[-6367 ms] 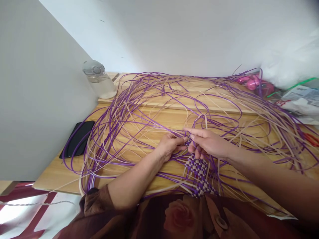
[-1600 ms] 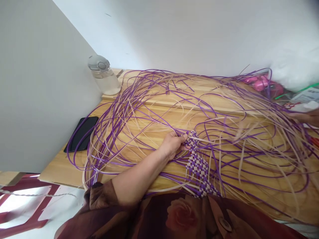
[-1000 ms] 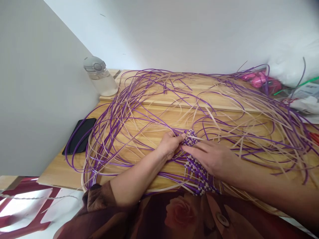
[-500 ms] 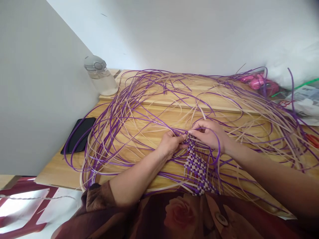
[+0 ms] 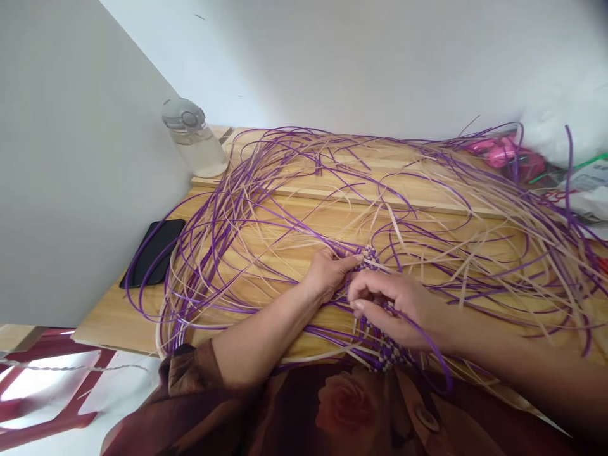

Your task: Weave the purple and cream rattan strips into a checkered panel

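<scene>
The surface (image 5: 107, 326) disappears beneath clothing (image 5: 285, 405) at its near edge. Purple and tan strands (image 5: 251, 168) arc around its left, far and right edges, some ends lost in the tangle. The woven piece (image 5: 382, 352) runs inward from around the middle of the near edge, partly covered by the right hand (image 5: 399, 305), whose fingers curl close to the thumb; whether they pinch a strand, I cannot tell. The left hand's (image 5: 327, 276) fingers pinch the piece's far end, most tips hidden.
</scene>
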